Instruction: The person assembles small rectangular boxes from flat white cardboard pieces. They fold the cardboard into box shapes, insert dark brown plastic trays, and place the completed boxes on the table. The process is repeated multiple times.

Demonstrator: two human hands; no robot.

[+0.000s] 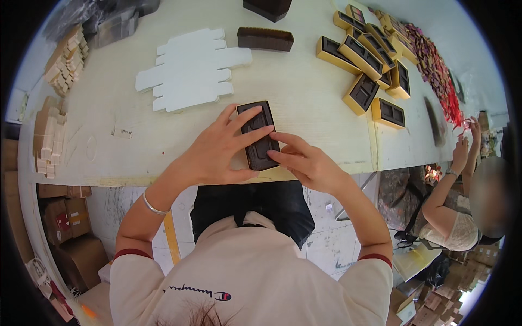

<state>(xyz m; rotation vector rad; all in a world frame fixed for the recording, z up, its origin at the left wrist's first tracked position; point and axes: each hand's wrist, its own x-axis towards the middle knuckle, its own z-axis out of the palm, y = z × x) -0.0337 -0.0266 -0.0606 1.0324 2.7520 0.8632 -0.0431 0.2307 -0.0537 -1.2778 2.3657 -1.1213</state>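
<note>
At the table's near edge lies a gold box (pixel 238 110) with a dark brown moulded plastic tray (pixel 260 142) in it. My left hand (pixel 215 149) rests over the box from the left, its fingers spread across the tray and its thumb at the near end. From the right, my right hand (pixel 311 163) touches the tray's side with its fingertips. Together both hands hold the box on the tabletop. Beyond them lies a stack of flat white die-cut card blanks (pixel 187 70). A row of nested dark brown trays (pixel 265 39) stands to the right of the blanks.
Several gold boxes with dark trays (pixel 361 92) are piled at the back right. More dark trays (pixel 267 8) stand at the far edge. Folded pale card pieces (pixel 51 133) line the left side. A co-worker's hands (pixel 465 144) handle red tassels (pixel 451 111) at the right.
</note>
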